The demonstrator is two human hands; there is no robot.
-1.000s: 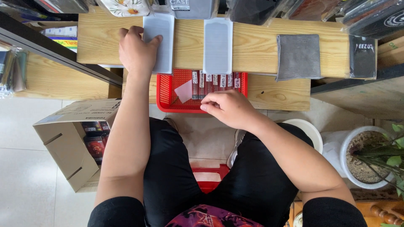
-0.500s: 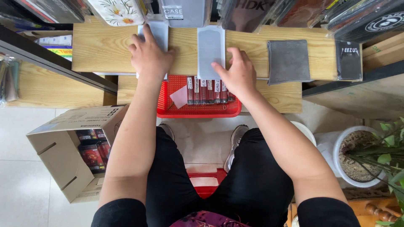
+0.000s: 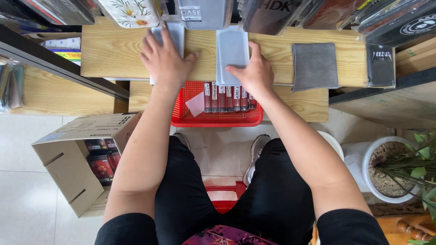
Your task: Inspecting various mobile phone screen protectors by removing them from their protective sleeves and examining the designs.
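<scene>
Pressing grey sheets: left hand (image 3: 165,61) on left sheet (image 3: 175,32), right hand (image 3: 254,75) on right sheet (image 3: 231,47).

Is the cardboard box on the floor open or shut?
Open. The cardboard box has its flaps spread, and red and dark packets show inside it.

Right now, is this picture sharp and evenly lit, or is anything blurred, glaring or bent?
Head view: soft, even daylight and sharp focus; the pale wooden shelf board bows slightly, suggesting a wide lens; both the left hand and right hand show crisp, without motion blur.
</scene>
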